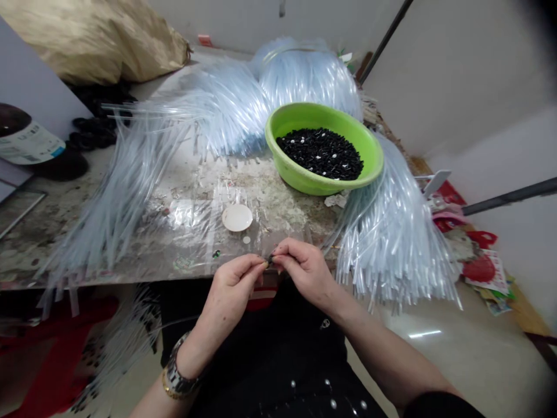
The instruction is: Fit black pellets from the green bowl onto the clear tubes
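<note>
My left hand [232, 287] and my right hand [300, 268] meet at the table's near edge, fingertips pinched together on a small black piece [270, 259]. A thin clear tube seems to run from the pinch, but I cannot make it out well. The left wrist wears a metal watch [176, 377]. Beyond the hands lies a small white disc [237, 217]. A green bowl [287, 125] of small black pieces [322, 154], with a few white ones mixed in, stands farther back to the right.
Heaps of clear plastic tubes cover the table: one to the left [126, 186], one behind the bowl [300, 72], one hanging off the right edge [391, 238]. A brown sack [100, 35] lies at the back left. Red packets [478, 261] litter the floor on the right.
</note>
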The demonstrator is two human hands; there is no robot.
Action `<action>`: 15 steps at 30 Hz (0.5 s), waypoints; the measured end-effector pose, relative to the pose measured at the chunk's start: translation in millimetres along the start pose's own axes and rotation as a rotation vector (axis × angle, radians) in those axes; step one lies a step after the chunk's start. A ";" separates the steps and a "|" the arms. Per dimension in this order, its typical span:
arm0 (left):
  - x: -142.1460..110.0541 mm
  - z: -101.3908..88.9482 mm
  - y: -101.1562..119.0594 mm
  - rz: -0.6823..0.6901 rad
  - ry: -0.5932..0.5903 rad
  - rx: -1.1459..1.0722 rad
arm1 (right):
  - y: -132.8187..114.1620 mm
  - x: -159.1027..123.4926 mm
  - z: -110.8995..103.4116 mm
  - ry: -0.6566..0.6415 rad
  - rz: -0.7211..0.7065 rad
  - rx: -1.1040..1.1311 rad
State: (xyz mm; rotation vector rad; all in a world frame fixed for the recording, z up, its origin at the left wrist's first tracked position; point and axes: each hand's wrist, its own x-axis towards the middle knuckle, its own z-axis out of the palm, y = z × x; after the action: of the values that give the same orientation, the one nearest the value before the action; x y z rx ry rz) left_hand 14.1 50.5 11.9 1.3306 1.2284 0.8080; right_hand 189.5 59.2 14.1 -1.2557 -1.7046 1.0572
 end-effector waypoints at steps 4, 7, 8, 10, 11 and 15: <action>0.7 2.0 1.6 -0.013 0.041 -0.106 | -0.8 -0.9 5.0 0.033 0.106 0.212; 3.0 2.5 7.4 -0.011 0.141 -0.313 | -1.0 -0.3 11.4 0.042 0.184 0.436; 4.4 2.1 11.6 -0.016 0.176 -0.404 | -1.0 -0.5 14.4 0.011 0.201 0.464; 8.5 0.7 23.4 -0.030 0.225 -0.584 | -0.9 -2.0 22.2 -0.102 0.226 0.485; 11.2 -0.1 30.5 -0.040 0.241 -0.658 | -0.8 -3.2 26.5 -0.166 0.224 0.484; 23.4 -1.4 56.6 -0.085 0.267 -0.816 | -2.9 -8.7 37.7 -0.296 0.145 0.444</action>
State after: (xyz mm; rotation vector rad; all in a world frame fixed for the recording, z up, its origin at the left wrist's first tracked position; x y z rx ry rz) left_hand 30.0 81.0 62.6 0.5142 0.9708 1.2752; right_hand 156.2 43.4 1.9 -0.9800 -1.4833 1.6698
